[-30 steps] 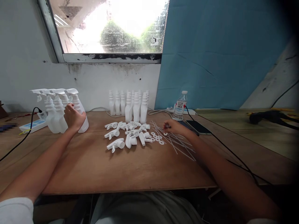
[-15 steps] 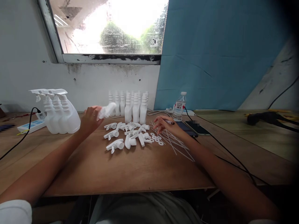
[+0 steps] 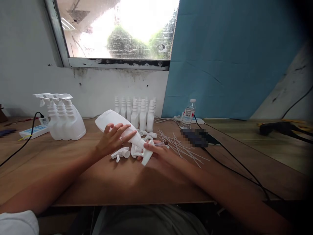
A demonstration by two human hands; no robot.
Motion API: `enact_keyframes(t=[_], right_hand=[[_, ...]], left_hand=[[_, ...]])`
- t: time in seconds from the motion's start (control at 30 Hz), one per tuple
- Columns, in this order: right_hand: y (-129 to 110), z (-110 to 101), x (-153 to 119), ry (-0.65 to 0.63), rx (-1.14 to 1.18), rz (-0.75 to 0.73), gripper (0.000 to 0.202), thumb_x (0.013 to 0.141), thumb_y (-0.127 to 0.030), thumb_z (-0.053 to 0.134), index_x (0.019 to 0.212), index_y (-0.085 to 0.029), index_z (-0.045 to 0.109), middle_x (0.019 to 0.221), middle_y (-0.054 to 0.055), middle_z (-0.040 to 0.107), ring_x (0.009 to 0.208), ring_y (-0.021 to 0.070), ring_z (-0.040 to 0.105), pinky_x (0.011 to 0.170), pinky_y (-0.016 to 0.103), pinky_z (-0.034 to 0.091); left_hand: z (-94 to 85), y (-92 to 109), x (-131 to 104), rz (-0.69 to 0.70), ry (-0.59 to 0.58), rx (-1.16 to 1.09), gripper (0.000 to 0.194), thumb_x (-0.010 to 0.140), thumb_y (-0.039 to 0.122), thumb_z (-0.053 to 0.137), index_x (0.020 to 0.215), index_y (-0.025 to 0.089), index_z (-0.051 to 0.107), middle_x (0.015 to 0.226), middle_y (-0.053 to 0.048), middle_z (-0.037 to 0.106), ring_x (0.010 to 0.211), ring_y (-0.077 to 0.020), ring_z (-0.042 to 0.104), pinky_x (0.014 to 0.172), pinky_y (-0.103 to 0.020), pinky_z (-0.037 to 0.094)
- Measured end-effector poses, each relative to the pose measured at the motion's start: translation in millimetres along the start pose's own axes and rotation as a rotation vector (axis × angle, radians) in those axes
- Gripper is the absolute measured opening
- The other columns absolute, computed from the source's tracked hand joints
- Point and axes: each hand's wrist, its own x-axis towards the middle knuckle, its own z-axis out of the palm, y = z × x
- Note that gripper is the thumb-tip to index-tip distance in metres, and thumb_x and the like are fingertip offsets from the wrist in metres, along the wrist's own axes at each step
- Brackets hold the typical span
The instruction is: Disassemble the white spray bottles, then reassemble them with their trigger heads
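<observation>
A white spray bottle [image 3: 110,119] lies tilted in the air, its base up to the left and its neck down to the right. My left hand [image 3: 114,139] is closed around its body. At the neck, my right hand [image 3: 157,151] grips a white trigger spray head [image 3: 147,154], which meets the bottle; how firmly it is joined I cannot tell. A dark-tipped pen [image 3: 161,144] sticks out from the same hand. Below the bottle, a loose spray head [image 3: 121,153] rests on the table, with others partly hidden behind my hands.
White bottles [image 3: 135,116] without heads stand in rows at the back. Several finished spray bottles [image 3: 66,117] stand left, beside a power strip [image 3: 34,130]. Thin white tubes [image 3: 183,148] lie scattered right, near a water bottle [image 3: 187,116], a phone [image 3: 214,139] and black cables [image 3: 234,169].
The blurred white object in my left hand has come right and nearer, and shows as a bottle. My right hand, still with the pen, has moved left and now holds a spray head at its neck.
</observation>
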Motion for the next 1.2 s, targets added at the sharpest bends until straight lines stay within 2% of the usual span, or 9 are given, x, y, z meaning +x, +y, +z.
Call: enact_keyframes(t=[0.13, 0.33, 0.43, 0.6, 0.73, 0.8, 0.9, 1.0, 1.2], right_hand=[[-6.6, -3.4, 1.8, 0.058, 0.109, 0.069, 0.031, 0.071, -0.040, 0.079, 0.079, -0.015, 0.063, 0.080, 0.005, 0.069, 0.078, 0.0208, 0.068, 0.079, 0.037, 0.055], [-8.1, -10.2, 0.5, 0.099, -0.214, -0.002, 0.028, 0.076, -0.040, 0.072, 0.075, -0.018, 0.055, 0.072, 0.003, 0.068, 0.065, 0.0165, 0.063, 0.058, 0.026, 0.048], [-10.3, -18.4, -1.0, 0.146, -0.786, -0.355, 0.020, 0.082, -0.036, 0.066, 0.087, -0.018, 0.059, 0.077, 0.003, 0.067, 0.066, 0.0163, 0.061, 0.060, 0.028, 0.048], [-24.6, -41.7, 4.1, 0.123, -1.651, -1.160, 0.019, 0.092, -0.014, 0.053, 0.110, -0.019, 0.057, 0.103, 0.010, 0.069, 0.099, 0.0213, 0.062, 0.089, 0.043, 0.045], [-43.7, -57.5, 1.8, 0.238, -1.925, -1.512, 0.020, 0.088, -0.009, 0.062, 0.099, -0.026, 0.057, 0.101, 0.000, 0.071, 0.102, 0.0165, 0.062, 0.093, 0.042, 0.042], [-53.2, -70.2, -2.9, 0.397, -1.916, -1.631, 0.019, 0.086, -0.013, 0.066, 0.091, -0.029, 0.057, 0.098, -0.005, 0.071, 0.100, 0.0154, 0.063, 0.093, 0.042, 0.042], [-63.0, -98.0, -8.6, 0.803, -1.765, -1.518, 0.014, 0.086, -0.016, 0.064, 0.089, -0.029, 0.058, 0.100, -0.003, 0.069, 0.097, 0.0188, 0.064, 0.092, 0.045, 0.043], [-64.0, -125.3, -7.6, 1.097, -1.360, -1.311, 0.008, 0.084, -0.019, 0.063, 0.089, -0.022, 0.057, 0.101, 0.006, 0.066, 0.097, 0.0236, 0.062, 0.089, 0.047, 0.046], [-54.9, -145.6, -2.4, 1.114, -0.906, -1.038, 0.021, 0.078, -0.029, 0.068, 0.092, -0.021, 0.056, 0.105, 0.010, 0.062, 0.099, 0.0242, 0.062, 0.087, 0.041, 0.051]], left_hand=[[0.0, -1.0, 0.0, -0.003, -0.049, -0.003, 0.041, 0.087, 0.035, 0.062, 0.127, 0.041, 0.057, 0.127, -0.006, 0.063, 0.115, -0.0342, 0.055, 0.097, -0.052, 0.033], [5.4, -3.4, -1.0, 0.155, -0.028, 0.191, 0.041, 0.091, 0.031, 0.057, 0.132, 0.037, 0.054, 0.124, -0.009, 0.065, 0.112, -0.0310, 0.059, 0.090, -0.047, 0.039], [3.4, -2.2, 2.1, 0.309, 0.047, 0.322, 0.042, 0.093, 0.029, 0.055, 0.134, 0.027, 0.050, 0.122, -0.010, 0.065, 0.109, -0.0279, 0.060, 0.086, -0.042, 0.041], [-4.8, 9.6, 13.9, 0.388, 0.088, 0.390, 0.037, 0.095, 0.028, 0.053, 0.128, 0.013, 0.050, 0.111, -0.010, 0.070, 0.094, -0.0230, 0.064, 0.079, -0.038, 0.044], [-15.7, 10.7, 23.1, 0.340, 0.026, 0.340, 0.034, 0.096, 0.033, 0.050, 0.121, 0.012, 0.056, 0.106, -0.010, 0.071, 0.088, -0.0222, 0.066, 0.077, -0.036, 0.046], [-22.4, -1.1, 26.8, 0.262, -0.030, 0.290, 0.039, 0.096, 0.041, 0.048, 0.118, 0.012, 0.059, 0.096, -0.010, 0.072, 0.080, -0.0219, 0.067, 0.071, -0.034, 0.046], [-30.0, -34.6, 35.2, -0.026, -0.085, 0.258, 0.052, 0.092, 0.055, 0.045, 0.117, 0.013, 0.062, 0.077, -0.008, 0.071, 0.067, -0.0223, 0.066, 0.062, -0.030, 0.045], [-26.8, -73.7, 52.2, -0.413, 0.010, 0.233, 0.058, 0.087, 0.060, 0.049, 0.122, 0.014, 0.057, 0.081, -0.008, 0.069, 0.069, -0.0242, 0.066, 0.060, -0.029, 0.044], [24.6, -115.0, 97.4, -0.861, 0.226, -0.001, 0.052, 0.081, 0.050, 0.060, 0.120, 0.017, 0.049, 0.109, -0.011, 0.067, 0.091, -0.0263, 0.066, 0.068, -0.030, 0.047]])
